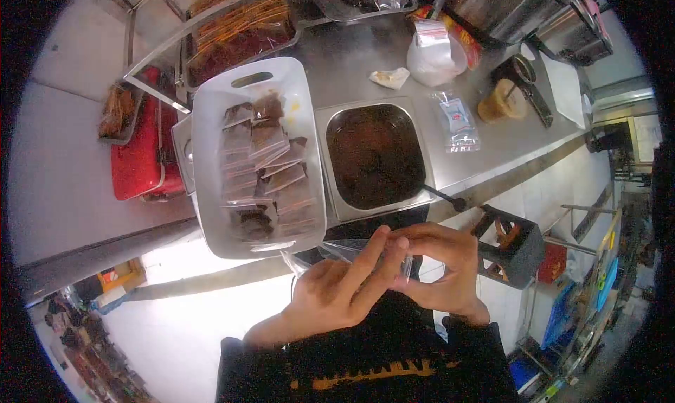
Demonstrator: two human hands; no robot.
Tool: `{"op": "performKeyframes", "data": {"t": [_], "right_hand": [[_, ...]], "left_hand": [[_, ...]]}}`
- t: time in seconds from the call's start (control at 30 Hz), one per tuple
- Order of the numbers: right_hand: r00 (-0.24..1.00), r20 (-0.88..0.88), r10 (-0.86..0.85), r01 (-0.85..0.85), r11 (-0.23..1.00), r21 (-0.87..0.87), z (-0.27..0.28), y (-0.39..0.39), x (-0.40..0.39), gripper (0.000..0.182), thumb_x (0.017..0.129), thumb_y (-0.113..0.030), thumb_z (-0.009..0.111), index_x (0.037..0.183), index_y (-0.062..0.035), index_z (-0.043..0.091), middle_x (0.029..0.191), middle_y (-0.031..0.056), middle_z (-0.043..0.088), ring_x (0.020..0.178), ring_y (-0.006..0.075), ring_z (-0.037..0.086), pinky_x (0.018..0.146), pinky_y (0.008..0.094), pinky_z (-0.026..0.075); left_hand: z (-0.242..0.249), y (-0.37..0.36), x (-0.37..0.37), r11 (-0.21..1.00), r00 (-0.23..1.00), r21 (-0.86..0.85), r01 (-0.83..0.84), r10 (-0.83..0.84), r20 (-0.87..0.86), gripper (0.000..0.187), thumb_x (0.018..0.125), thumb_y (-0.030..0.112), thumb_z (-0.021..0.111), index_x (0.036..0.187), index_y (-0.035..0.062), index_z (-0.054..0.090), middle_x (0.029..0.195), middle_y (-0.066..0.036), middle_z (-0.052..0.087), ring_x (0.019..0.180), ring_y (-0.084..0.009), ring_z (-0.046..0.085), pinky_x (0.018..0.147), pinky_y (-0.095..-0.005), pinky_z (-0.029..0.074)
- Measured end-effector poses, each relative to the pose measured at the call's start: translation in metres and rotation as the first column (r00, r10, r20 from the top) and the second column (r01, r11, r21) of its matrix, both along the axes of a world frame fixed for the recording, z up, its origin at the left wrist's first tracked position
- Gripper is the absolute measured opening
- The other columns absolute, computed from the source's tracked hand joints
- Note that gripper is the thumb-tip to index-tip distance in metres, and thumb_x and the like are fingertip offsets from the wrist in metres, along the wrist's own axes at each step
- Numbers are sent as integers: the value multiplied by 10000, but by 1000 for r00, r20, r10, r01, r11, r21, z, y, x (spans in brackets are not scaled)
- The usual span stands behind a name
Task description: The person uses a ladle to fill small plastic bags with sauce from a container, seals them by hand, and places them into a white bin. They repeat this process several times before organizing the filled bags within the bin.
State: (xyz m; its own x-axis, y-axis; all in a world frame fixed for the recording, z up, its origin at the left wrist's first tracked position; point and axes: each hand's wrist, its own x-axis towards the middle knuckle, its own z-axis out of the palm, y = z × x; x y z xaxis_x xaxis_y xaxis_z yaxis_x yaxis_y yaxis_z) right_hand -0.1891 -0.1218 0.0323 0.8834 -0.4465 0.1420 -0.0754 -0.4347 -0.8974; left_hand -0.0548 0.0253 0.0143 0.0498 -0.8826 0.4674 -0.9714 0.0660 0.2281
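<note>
Close together in front of the dark top, my left hand (341, 287) and my right hand (443, 266) pinch a clear plastic bag (344, 250), part of which shows between and left of the fingers. Just beyond them, a square steel pan (430, 165) holds a dark brown sauce (376, 157), with a black handle (444, 196) sticking out at its right corner. To the left of the pan lies a white basket (209, 150) with several small zip bags (269, 146) of dark filling.
A packet of clear bags (458, 124) lies right of the pan, near a cup of light brown drink (503, 102) and a white container (432, 57). Steel pots (513, 13) stand at the back right. A red object (140, 160) is left, a black stool (510, 245) right.
</note>
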Motion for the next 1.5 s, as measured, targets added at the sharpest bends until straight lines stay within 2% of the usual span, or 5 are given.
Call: {"op": "performKeyframes", "data": {"t": [0.27,0.47,0.6,1.03,1.5], "right_hand": [[999,45,-12,13,1000,-10,6,-4,3,296,659,-148,837,904,-59,698,1029,146,672,923,269,672,797,337,541],[892,-202,-404,188,738,-649,-12,-42,6,342,799,-290,732,1039,-82,606,1097,162,586,868,345,646,703,422,518],[759,-479,-441,64,782,-619,-28,-46,18,384,882,-381,622,1104,-77,548,1049,163,540,797,397,635,631,497,494],[932,-70,-357,85,400,-913,-38,-50,39,144,743,-98,608,884,-95,638,849,53,570,858,222,548,815,417,377],[892,-109,-439,382,860,-338,-58,-55,22,88,844,-134,671,904,-72,650,811,25,644,696,151,517,751,315,362]], "left_hand": [[-8,2,3,1000,1000,-9,-15,15,-23,466,826,251,675,1247,65,600,1203,-111,608,600,-43,546,505,-168,460],[-10,11,11,953,431,-170,-252,-47,-901,697,651,233,874,1217,0,540,1139,-185,599,998,-249,616,798,-283,501],[-7,15,10,972,296,-124,-199,-61,-953,775,645,258,883,1258,-8,490,1044,-139,584,860,-204,579,721,-287,456],[-22,34,3,965,329,-94,-244,-8,-944,819,681,360,847,1276,-31,442,1093,-152,572,842,-193,577,695,-288,472],[-19,30,13,951,241,-52,-304,24,-970,795,701,294,847,1293,-26,424,1074,-133,575,865,-159,577,681,-265,477]]}}
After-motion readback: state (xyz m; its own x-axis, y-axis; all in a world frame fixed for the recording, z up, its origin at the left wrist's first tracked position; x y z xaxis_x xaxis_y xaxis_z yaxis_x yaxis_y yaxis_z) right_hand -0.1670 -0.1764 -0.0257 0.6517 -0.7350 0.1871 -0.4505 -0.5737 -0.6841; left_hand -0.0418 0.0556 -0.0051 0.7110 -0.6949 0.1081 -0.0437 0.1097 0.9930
